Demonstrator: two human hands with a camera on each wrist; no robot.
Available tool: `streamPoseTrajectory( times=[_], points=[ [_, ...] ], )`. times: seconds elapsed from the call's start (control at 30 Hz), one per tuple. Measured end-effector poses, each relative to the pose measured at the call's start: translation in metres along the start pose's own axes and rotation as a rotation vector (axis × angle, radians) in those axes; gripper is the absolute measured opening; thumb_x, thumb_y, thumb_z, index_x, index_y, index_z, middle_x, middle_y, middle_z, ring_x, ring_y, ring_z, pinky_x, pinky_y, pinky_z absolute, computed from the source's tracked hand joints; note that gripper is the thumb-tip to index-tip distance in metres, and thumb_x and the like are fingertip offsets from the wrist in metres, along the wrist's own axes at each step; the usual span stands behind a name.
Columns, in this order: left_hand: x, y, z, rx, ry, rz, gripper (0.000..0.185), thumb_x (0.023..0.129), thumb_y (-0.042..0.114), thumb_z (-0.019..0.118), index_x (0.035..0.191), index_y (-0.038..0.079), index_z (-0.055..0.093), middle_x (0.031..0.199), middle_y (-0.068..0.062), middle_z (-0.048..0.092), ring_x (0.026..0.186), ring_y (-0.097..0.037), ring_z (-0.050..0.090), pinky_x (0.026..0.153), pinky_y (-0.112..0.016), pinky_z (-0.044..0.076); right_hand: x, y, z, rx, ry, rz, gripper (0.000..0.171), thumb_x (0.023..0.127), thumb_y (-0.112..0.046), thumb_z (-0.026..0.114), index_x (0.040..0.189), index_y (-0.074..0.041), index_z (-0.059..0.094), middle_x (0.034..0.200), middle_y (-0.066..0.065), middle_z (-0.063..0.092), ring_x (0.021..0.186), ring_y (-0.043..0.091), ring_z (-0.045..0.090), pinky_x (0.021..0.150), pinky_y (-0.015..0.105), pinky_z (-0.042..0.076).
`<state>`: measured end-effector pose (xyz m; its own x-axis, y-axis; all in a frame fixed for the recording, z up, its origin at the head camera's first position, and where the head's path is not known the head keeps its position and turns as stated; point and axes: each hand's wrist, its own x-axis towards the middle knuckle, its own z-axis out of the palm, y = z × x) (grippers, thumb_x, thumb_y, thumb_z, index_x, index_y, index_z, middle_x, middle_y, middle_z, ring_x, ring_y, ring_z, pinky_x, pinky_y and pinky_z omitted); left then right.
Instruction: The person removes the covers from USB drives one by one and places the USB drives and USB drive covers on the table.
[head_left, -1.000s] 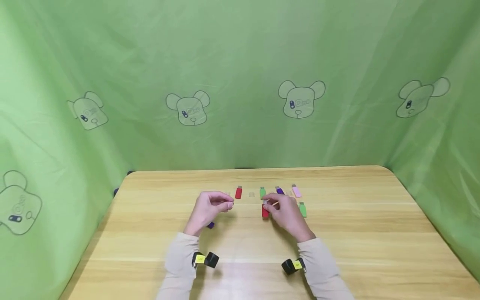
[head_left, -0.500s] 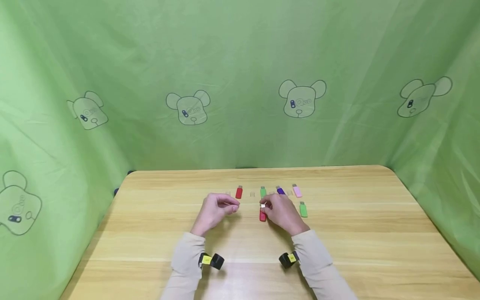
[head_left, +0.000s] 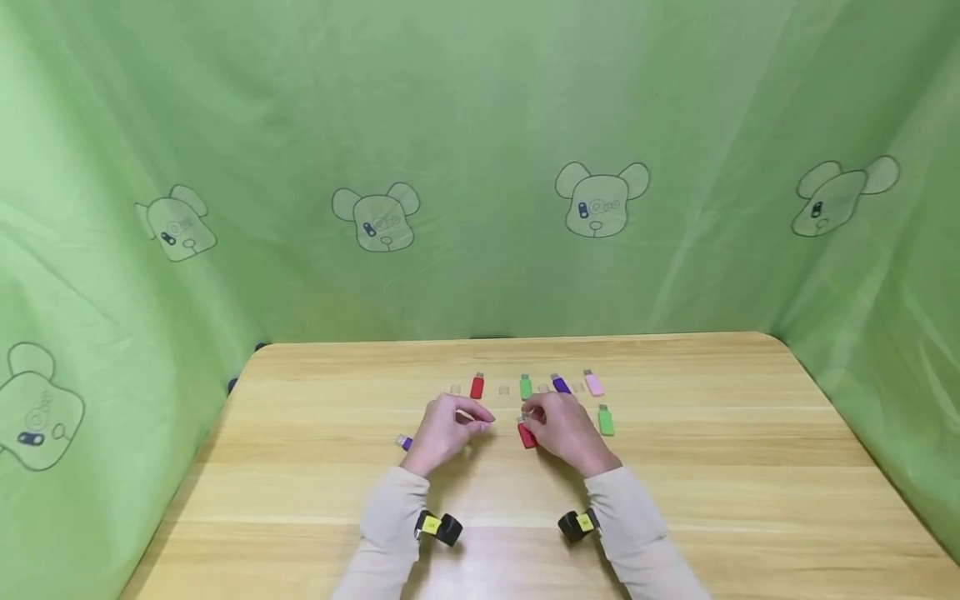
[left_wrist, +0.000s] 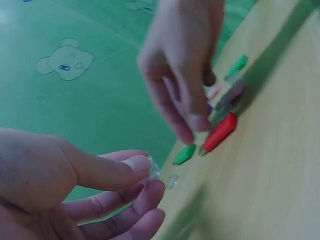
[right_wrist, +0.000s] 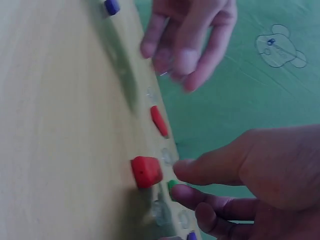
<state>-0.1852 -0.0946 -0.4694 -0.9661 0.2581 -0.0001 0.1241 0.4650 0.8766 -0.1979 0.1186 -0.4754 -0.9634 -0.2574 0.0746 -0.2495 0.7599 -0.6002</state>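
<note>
My left hand [head_left: 448,427] pinches a small clear cap [left_wrist: 154,169] between thumb and forefinger, above the table. Across from it, my right hand [head_left: 561,427] has its thumb and forefinger slightly parted close over a red USB stick [head_left: 527,435]. That stick slants with its metal plug toward the back; in the right wrist view a gap shows between it and the fingertips [right_wrist: 184,171]. Behind the hands lie a second red USB stick [head_left: 477,386], a green one [head_left: 526,387], a purple one [head_left: 560,383] and a pink one [head_left: 594,383].
Several clear caps [head_left: 504,390] lie between the sticks of the back row. Another green USB stick [head_left: 606,420] lies right of my right hand. A purple stick [head_left: 406,442] pokes out left of my left wrist. Green curtains [head_left: 480,167] surround the wooden table [head_left: 750,467].
My left hand has moved right, toward my right hand, uncovering the purple stick on the left. The front red stick has come slightly nearer and turned aslant, and my right fingertips have parted from it.
</note>
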Motion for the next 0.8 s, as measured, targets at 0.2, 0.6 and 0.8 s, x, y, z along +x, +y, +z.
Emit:
streamPoseTrajectory(
  times=[0.2, 0.6, 0.8],
  points=[
    [0.01, 0.004, 0.012, 0.129, -0.044, 0.04, 0.009, 0.084, -0.001, 0.081, 0.092, 0.002, 0.078, 0.085, -0.005, 0.075, 0.073, -0.014, 0.067, 0.07, -0.026, 0.057, -0.008, -0.001, -0.012, 0.054, 0.099, 0.016, 0.021, 0.091, 0.003, 0.067, 0.11, 0.0, 0.075, 0.091, 0.007, 0.07, 0.077, 0.017, 0.06, 0.069, 0.031, 0.054],
    [0.031, 0.014, 0.031, 0.394, -0.127, 0.11, 0.012, 0.08, -0.001, 0.085, 0.079, 0.007, 0.076, 0.075, -0.002, 0.073, 0.065, -0.01, 0.061, 0.067, -0.025, 0.054, -0.016, 0.008, -0.026, 0.096, 0.188, 0.038, 0.023, 0.092, 0.001, 0.066, 0.114, 0.001, 0.074, 0.098, 0.01, 0.072, 0.089, 0.023, 0.065, 0.082, 0.039, 0.058],
    [0.033, 0.022, 0.036, 0.529, -0.111, 0.175, 0.012, 0.078, 0.001, 0.087, 0.078, 0.009, 0.078, 0.076, 0.0, 0.074, 0.069, -0.013, 0.065, 0.067, -0.026, 0.055, -0.017, 0.009, -0.031, 0.1, 0.192, 0.053, 0.022, 0.093, 0.001, 0.067, 0.113, 0.0, 0.074, 0.095, 0.008, 0.071, 0.081, 0.018, 0.064, 0.077, 0.036, 0.056]
  ],
)
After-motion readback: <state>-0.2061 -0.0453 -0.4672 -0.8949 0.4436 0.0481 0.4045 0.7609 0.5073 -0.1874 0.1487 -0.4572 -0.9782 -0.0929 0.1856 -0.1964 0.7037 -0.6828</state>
